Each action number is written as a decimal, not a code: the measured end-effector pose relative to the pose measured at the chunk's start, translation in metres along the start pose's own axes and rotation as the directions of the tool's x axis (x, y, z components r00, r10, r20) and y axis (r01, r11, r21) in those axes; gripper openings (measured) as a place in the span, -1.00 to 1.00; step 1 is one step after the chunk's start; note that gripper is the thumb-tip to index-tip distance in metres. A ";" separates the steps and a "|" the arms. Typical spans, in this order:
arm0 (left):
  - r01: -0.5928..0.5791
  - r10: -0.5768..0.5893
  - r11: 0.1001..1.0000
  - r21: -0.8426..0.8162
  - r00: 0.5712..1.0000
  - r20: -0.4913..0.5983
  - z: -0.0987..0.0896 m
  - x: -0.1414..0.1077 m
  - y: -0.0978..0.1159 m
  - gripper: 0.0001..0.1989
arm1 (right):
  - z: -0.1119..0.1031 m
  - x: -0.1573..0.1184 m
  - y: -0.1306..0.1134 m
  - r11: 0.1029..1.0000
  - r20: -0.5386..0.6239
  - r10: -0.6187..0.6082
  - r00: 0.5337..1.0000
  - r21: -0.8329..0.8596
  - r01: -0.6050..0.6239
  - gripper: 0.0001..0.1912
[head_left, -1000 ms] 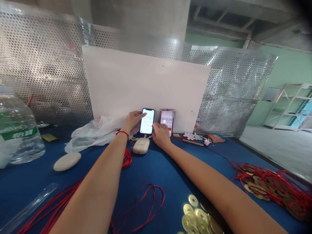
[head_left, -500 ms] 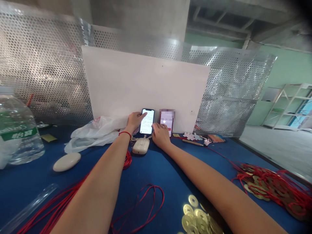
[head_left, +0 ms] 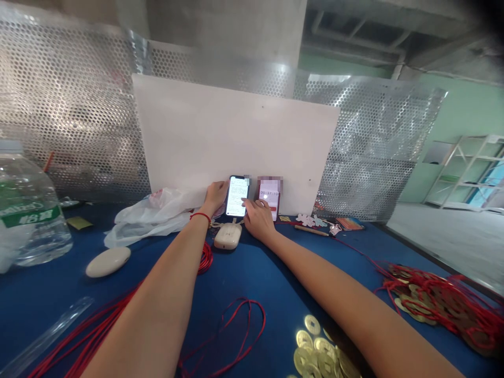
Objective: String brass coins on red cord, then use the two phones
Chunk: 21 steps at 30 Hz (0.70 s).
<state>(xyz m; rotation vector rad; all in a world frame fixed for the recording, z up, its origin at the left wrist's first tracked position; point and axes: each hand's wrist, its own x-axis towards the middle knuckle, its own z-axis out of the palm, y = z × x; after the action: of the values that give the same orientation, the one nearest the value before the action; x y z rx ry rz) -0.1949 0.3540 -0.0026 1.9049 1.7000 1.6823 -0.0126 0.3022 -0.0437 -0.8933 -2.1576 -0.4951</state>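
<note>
Mid-frame, the right hand [head_left: 258, 218], loosely curled, empty, seemingly taps the smartphone [head_left: 236, 195]; the left hand's [head_left: 216, 195] grip is unclear; further taps need steadiness.

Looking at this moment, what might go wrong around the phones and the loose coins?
The right hand has a finger at the propped-up phone; a hard press might tip it.
That hand also overlaps the timer phone in view, so it could brush the screen.
The right forearm passes beside loose coins and might scatter them.
</note>
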 end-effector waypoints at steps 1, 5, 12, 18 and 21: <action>-0.002 0.002 1.000 -0.005 1.000 -0.001 0.000 0.000 -0.001 -0.57 | 0.000 0.000 0.000 1.000 0.000 -0.002 1.000 0.001 0.002 -0.63; -0.008 0.008 1.000 -0.007 1.000 -0.001 0.001 0.002 -0.004 -0.58 | 0.000 0.000 0.000 1.000 0.012 0.008 1.000 -0.007 -0.008 -0.64; -0.008 0.008 1.000 0.012 1.000 0.006 0.000 0.000 0.000 -0.60 | 0.001 0.000 0.000 1.000 0.008 0.011 1.000 -0.015 -0.011 -0.67; -0.038 0.037 0.994 0.105 0.999 0.008 0.000 0.000 0.001 -0.63 | 0.000 0.000 0.000 1.000 0.031 0.014 0.999 -0.017 -0.013 -0.67; -0.033 0.033 0.996 0.085 0.999 -0.002 -0.001 -0.001 0.002 -0.65 | 0.000 0.001 0.000 1.000 0.027 0.017 0.999 -0.014 -0.017 -0.67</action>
<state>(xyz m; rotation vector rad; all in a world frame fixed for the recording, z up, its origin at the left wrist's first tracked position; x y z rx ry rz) -0.1938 0.3520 -0.0018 1.9782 1.7783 1.6513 -0.0132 0.3024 -0.0434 -0.9307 -2.1718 -0.4929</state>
